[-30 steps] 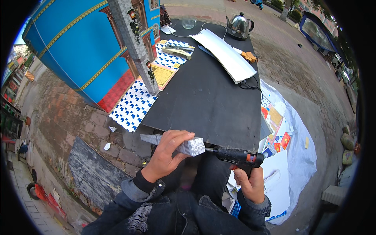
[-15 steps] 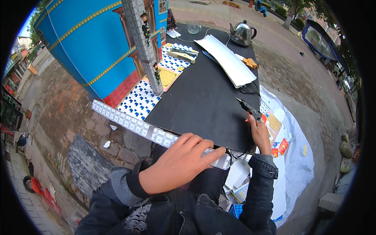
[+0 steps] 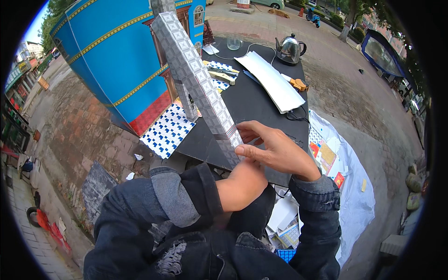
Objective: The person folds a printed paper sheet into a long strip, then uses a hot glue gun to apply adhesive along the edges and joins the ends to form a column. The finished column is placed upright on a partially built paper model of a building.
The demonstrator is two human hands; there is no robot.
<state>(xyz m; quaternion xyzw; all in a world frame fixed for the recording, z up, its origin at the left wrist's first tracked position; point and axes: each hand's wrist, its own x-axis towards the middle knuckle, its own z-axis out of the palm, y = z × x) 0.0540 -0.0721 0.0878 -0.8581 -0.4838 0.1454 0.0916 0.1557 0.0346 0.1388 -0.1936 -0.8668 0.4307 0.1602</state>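
Note:
A long grey paper column (image 3: 200, 88), printed with a square block pattern, stands tilted in front of me with its far end raised. My left hand (image 3: 245, 182) is closed round its lower end, its fingers mostly hidden behind the column and my other hand. Just above, my right hand (image 3: 280, 149) grips the column's right edge with thumb and bent fingers. Beyond it is a blue model building (image 3: 112, 60) with yellow trim. A second grey pillar (image 3: 188, 105) stands on a blue-and-white checked base (image 3: 167, 130), partly covered by the raised column. The glue gun cannot be made out.
On the black table (image 3: 252, 107) lie white sheets (image 3: 270, 81), an orange-handled tool (image 3: 297, 83) and a cream-coloured cutter-like tool (image 3: 223, 75). A steel kettle (image 3: 290, 49) and a glass (image 3: 234, 43) stand behind. Paper scraps lie on a white sheet (image 3: 357, 205) at the right.
The column has swung from lying across the table's front edge to a raised tilt. My right hand has let go of the glue gun and moved left onto the column.

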